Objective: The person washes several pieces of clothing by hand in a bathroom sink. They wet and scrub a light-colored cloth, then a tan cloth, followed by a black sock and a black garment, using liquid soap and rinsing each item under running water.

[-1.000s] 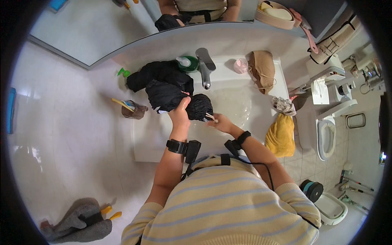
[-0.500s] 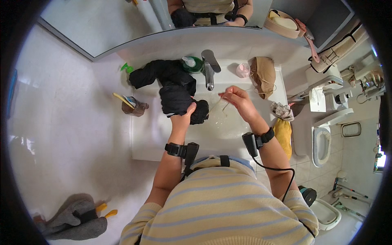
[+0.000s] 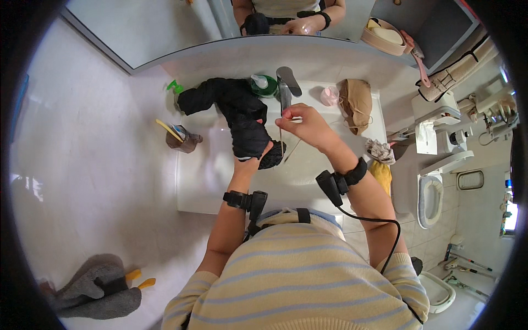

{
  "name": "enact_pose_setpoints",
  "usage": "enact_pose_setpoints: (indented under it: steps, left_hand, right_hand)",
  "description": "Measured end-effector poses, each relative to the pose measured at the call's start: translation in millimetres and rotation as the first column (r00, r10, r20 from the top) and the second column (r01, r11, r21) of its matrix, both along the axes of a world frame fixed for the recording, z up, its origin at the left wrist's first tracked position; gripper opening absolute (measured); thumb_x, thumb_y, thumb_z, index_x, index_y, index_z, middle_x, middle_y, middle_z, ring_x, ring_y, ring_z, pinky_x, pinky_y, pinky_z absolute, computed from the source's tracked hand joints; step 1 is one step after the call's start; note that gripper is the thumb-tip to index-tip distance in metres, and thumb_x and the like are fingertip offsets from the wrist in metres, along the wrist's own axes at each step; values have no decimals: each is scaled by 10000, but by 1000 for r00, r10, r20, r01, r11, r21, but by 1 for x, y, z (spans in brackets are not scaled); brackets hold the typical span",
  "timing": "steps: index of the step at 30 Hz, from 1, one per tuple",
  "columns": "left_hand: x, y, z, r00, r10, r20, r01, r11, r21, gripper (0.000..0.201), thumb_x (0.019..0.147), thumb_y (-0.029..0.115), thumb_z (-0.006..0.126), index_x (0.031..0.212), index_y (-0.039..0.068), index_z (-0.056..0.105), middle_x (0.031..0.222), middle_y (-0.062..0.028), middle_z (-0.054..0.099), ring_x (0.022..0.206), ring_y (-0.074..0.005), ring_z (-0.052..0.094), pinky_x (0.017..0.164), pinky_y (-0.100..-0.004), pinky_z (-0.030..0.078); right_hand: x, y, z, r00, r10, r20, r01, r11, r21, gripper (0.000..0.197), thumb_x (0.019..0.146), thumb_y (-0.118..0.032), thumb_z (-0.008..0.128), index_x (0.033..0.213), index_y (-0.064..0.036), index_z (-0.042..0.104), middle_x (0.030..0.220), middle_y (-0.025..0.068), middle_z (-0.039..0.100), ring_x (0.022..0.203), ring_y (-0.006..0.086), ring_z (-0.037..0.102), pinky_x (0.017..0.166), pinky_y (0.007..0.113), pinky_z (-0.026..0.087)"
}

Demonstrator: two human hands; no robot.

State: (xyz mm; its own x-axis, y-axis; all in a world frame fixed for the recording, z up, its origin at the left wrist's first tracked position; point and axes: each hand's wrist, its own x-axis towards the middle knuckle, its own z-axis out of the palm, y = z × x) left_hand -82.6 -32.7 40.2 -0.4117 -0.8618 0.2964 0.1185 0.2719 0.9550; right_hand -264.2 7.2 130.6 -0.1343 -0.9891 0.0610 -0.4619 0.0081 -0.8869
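Since half a second ago the right hand [image 3: 304, 122] has lifted away from the black cloth [image 3: 240, 113] and now sits higher, just below the tap [image 3: 285, 88], with its fingers pinched on a thin needle [image 3: 281, 138] that hangs straight down — a fine thread [image 3: 291, 151] slants from there toward the cloth. A second ago that hand was low, right beside the left one at the cloth.

By contrast the left hand [image 3: 254, 158] has hardly shifted: it is clenched on the lower end of the cloth, over the white sink [image 3: 204, 181]. Upward and to the left the cloth trails across the back of the sink, where it lies much as it did before, its far end near a green spray bottle [image 3: 175, 88].

Behind the cloth a green soap bottle [image 3: 264, 85] stands just beside the tap. A small pink cup [image 3: 329, 96] and a tan bag [image 3: 356, 102] rest on the worktop to the right. To the left a brown cup [image 3: 184, 140] holds a yellow toothbrush [image 3: 168, 129]. A mirror [image 3: 165, 27] runs behind, and a toilet [image 3: 432, 192] is at the right.
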Motion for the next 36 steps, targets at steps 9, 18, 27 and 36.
enact_pose_setpoints:
  steps: [9, 18, 27, 36]
  left_hand:
    - [-26, -3, 13, 980, -67, 185, 131, 925, -356, 681, 727, 214, 752, 1291, 35, 416, 1224, -104, 509, 1138, -255, 490, 958, -361, 396]
    - [-24, 3, -8, 984, -151, -98, 171, 952, 253, 618, 715, 45, 755, 1255, 91, 457, 1218, -33, 503, 1106, -186, 504, 955, -330, 416]
    - [-18, -2, 3, 996, -81, -28, 85, 962, 261, 502, 770, 129, 725, 1229, 85, 526, 1178, -35, 556, 1045, -168, 550, 899, -326, 450]
    - [-22, 9, 11, 986, -65, -154, 126, 894, 430, 591, 764, 83, 727, 1288, 52, 455, 1213, -47, 529, 1090, -176, 525, 927, -313, 435]
  right_hand:
    - [32, -9, -28, 651, 319, 688, -116, 938, -325, 107, 902, -60, 519, 800, -25, 518, 1175, 84, 461, 1048, 159, 471, 926, 296, 371]
    - [16, 0, -28, 971, 211, -114, -237, 915, -326, 134, 963, -148, 433, 1008, -49, 512, 1307, 110, 446, 1132, 174, 429, 984, 301, 314]
    - [22, 19, -38, 949, 280, 146, -230, 929, -290, 465, 950, -225, 449, 1393, -101, 380, 1442, 29, 363, 1358, 253, 220, 1099, 374, 189]
    - [27, 3, -3, 642, 397, 656, -293, 918, -269, 442, 963, -156, 463, 1378, -27, 382, 1368, 94, 435, 1224, 140, 394, 1034, 280, 292]
